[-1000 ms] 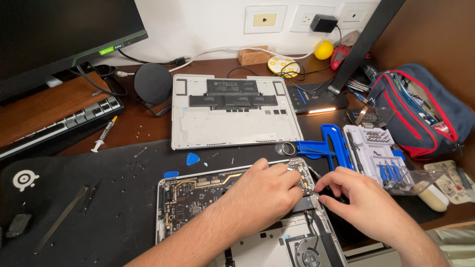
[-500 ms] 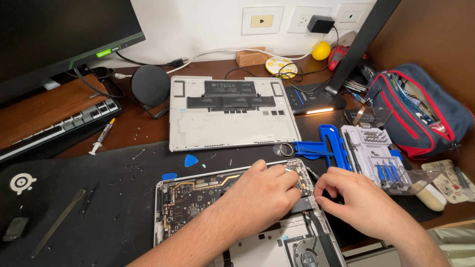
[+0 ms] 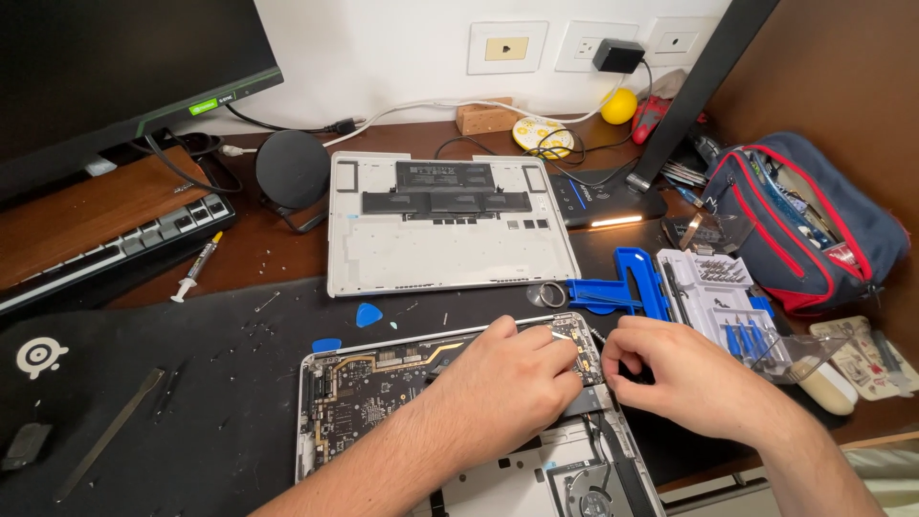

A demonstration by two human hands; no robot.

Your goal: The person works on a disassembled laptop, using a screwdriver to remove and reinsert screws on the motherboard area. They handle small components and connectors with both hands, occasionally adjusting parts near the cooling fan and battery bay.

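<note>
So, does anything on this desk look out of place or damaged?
Small screws lie scattered loose on the black mat, outside the kit tray. Both hands, left hand and right hand, work on the opened laptop; no damage shows.

The left hand (image 3: pixel 507 388) lies palm down with fingers (image 3: pixel 560 347) curled; the right hand (image 3: pixel 684 373) meets it fingertip to fingertip, pinching.

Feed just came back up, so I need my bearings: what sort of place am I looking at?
Probably a home desk used for electronics repair: an opened laptop on a black mat, a screwdriver bit kit, and a monitor by wall sockets.
</note>
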